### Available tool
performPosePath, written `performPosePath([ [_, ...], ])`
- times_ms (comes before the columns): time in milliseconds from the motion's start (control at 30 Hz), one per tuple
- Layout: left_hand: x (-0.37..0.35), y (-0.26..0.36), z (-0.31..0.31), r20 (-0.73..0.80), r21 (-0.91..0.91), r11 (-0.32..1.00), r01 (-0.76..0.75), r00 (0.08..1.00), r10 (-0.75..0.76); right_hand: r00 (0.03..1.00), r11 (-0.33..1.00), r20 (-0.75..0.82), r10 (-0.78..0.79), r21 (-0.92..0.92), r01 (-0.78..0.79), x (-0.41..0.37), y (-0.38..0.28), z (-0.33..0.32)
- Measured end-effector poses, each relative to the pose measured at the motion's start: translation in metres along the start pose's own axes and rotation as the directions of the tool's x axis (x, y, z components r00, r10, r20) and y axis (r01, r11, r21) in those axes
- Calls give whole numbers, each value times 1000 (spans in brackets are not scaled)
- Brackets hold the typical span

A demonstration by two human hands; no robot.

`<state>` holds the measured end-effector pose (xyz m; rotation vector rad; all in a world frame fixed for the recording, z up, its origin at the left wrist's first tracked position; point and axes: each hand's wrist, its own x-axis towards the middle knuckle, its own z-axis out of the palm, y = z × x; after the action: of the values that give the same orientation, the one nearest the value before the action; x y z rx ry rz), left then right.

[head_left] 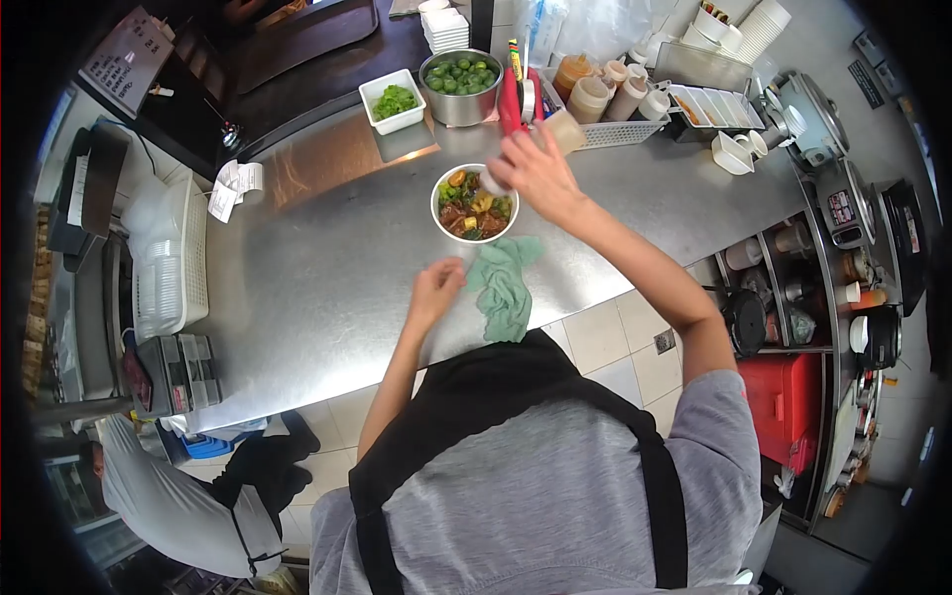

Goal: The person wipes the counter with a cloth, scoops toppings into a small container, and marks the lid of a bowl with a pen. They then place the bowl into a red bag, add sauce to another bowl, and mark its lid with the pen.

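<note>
Bowl (437,219) of food is what the head view centers on: round, white, thin-rimmed, sitting upright on the steel tabletop (327,253) and pretty well packed. Glossy reddish-brown chunks (455,219) fill the lower left part, leafy green stuff (451,196) runs along the left side, and there's an orange round piece (457,178) up near the top. Yellowish bits (483,201) sit around the middle, plus a paler cube lower down and some dark green pieces. Everything looks shiny, maybe saucy, but it's too small to name each ingredient.

Right hand (542,177) is up at the bowl's right edge, some fingers fanned out. A whitish thing (492,182) shows by its fingertips, over the rim, but it's blurry, so I can't tell if the grip is pinching it or what it is.

Left hand (436,290) is low on the near side, grip slack with the fingers loosely bent. It's right by a crumpled green cloth (504,293); touching or just beside, can't say. That cloth lies just below the bowl.

Past the bowl, a white tub (369,96) of chopped greens stands next to a metal pot (462,107) full of round green things (464,76).
</note>
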<state>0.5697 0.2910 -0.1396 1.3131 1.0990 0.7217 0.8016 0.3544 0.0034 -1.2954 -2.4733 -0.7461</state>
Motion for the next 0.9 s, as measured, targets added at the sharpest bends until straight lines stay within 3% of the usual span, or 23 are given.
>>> performPosePath([
  [133, -4, 23, -15, -144, -97, 995, -15, 990, 1, 974, 971, -10, 225, 91, -223, -13, 17, 10],
  [167, -1, 28, -14, -168, -139, 990, -3, 986, -20, 945, 931, 208, 253, 213, -296, -20, 15, 1],
  [267, 13, 32, 3, -223, -249, 968, -15, 974, -42, 809, 726, 493, 320, 421, -543, -48, 18, 24],
  [300, 25, 20, 10, -235, -264, 964, -44, 972, -20, 771, 496, 553, 317, 596, -631, -59, 25, 29],
  [367, 47, 9, 10, -260, -332, 941, -63, 965, -27, 742, -66, 638, 206, 765, -640, -56, 52, 36],
  [433, 59, 9, 1, -327, -355, 932, -72, 944, -52, 762, -195, 535, 365, 844, -499, -49, 73, 20],
  [500, 61, 20, -10, -429, -300, 950, -92, 902, -49, 752, -82, 354, 557, 924, -374, -49, 102, 11],
  [533, 56, 27, -18, -465, -280, 956, -90, 884, -53, 764, 217, 155, 626, 907, -362, -49, 118, 9],
  [567, 49, 31, -26, -477, -191, 981, -47, 877, -51, 741, 389, 52, 669, 825, -409, -44, 127, 0],
  [600, 40, 34, -31, -480, -104, 995, 5, 876, -55, 711, 418, -12, 703, 817, -398, -47, 142, 13],
  [633, 32, 33, -30, -474, -20, 998, 64, 878, -66, 636, 592, -169, 753, 597, -542, -53, 152, 29],
  [667, 27, 20, -25, -399, 205, 978, 37, 916, 50, 668, 633, -222, 710, 617, -468, -57, 166, 45],
  [700, 24, 4, -14, -298, 418, 908, -10, 943, 147, 680, 711, -294, 671, 515, -479, -57, 169, 46],
  [733, 20, 4, 6, -154, 480, 877, 31, 987, 50, 643, 688, -318, 697, 551, -473, -57, 173, 54],
  [767, 5, 19, 30, -78, 442, 896, -44, 993, 87, 543, 613, -329, 773, 610, -502, -64, 187, 80],
  [800, 6, 7, 55, -90, 513, 820, -254, 934, 346, 536, 626, -339, 773, 545, -559, -71, 200, 95],
  [833, 9, -3, 72, -71, 592, 681, -431, 814, 577, 524, 593, -294, 800, 524, -611, -71, 204, 101],
  [867, 6, 4, 78, -42, 602, 688, -405, 844, 534, 501, 553, -247, 829, 497, -669, -76, 207, 112],
  [900, 3, 9, 80, -8, 610, 694, -382, 873, 488, 475, 508, -225, 851, 580, -636, -81, 209, 122],
])
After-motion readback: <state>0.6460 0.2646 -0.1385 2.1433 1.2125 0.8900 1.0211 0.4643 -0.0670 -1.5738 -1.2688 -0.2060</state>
